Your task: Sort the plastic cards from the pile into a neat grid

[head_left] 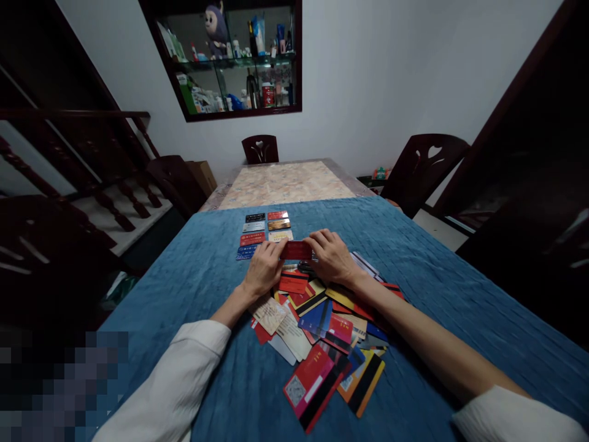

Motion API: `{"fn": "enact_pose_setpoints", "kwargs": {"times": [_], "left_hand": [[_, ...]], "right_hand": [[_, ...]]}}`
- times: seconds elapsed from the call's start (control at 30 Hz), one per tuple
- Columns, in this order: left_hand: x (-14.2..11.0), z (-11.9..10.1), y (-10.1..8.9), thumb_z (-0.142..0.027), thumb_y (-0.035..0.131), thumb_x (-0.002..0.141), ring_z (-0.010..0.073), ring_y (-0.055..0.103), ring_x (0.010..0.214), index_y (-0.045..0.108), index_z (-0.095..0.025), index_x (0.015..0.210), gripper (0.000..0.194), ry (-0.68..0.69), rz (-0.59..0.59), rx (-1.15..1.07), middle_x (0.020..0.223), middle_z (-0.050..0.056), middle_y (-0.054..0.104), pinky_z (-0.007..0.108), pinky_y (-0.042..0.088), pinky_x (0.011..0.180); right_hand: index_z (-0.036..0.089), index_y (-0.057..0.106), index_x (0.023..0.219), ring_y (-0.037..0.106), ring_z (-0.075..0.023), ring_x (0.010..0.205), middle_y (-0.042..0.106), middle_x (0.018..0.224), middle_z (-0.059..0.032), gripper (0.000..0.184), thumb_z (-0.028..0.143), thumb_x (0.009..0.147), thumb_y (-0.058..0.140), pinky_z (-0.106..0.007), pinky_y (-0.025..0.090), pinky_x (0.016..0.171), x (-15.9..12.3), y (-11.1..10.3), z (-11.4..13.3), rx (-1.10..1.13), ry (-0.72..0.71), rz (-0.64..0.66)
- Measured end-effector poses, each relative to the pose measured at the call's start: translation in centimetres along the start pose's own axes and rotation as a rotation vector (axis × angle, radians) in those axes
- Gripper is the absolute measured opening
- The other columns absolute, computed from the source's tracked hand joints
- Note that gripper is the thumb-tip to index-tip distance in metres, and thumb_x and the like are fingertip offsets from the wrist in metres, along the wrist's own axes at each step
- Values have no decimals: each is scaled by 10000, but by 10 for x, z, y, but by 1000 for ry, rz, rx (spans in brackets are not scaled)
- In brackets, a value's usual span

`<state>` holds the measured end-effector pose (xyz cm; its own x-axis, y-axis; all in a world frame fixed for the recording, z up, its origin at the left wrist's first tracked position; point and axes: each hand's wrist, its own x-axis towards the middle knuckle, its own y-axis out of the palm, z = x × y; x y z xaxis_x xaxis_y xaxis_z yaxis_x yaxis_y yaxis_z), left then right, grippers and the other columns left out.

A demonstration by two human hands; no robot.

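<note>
A dark red card (297, 250) is held level between both hands, above the far edge of a loose heap of cards. My left hand (264, 269) pinches its left end. At its right end, my right hand (332, 255) grips it with curled fingers. Beneath my wrists spreads the heap of bank cards (316, 317), red, yellow, blue and white, overlapping at many angles, several with black stripes up. Beyond my left hand lie two neat columns of cards, among them a black card (255, 218), a red card (253, 239) and a blue card (246, 252), partly covered by my fingers.
A blue cloth (207, 245) covers the near part of the table; its far part shows a patterned top (289, 181). Dark wooden chairs (421, 166) stand around it. A wall cabinet with shelves (243, 61) and a stair railing (73, 115) are farther off.
</note>
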<state>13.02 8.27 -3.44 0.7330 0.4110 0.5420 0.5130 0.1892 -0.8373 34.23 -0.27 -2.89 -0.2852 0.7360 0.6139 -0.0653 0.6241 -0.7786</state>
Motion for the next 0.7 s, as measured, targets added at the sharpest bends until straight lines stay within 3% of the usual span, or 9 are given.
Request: {"fn": "enact_pose_setpoints", "kwargs": {"times": [0.2,0.43,0.7], "left_hand": [[7,8,-3,-140,508,902,311,514,1238,455,-151,1417,517,76,-53,110,1350,185,539,475,469,1028],[26,21,-14,-115,533,866,325,511,1231,461,-127,1409,548,80,43,181,1339,192,557,481,460,1032],[58,46,-27,-135,572,835,321,463,1249,481,-163,1388,561,-22,159,198,1354,163,556,472,454,984]], "right_hand": [[135,617,1168,454,-295,1020,621,1125,-159,334,256,857,600,-390,371,790,8,1,-10,21,-37,-2],[122,560,1286,445,-302,1045,588,1188,-176,451,274,865,614,-390,404,777,28,6,-26,51,-98,34],[147,563,1309,467,-293,1046,590,1208,-159,482,277,856,667,-422,436,869,67,32,-52,178,-81,40]]}}
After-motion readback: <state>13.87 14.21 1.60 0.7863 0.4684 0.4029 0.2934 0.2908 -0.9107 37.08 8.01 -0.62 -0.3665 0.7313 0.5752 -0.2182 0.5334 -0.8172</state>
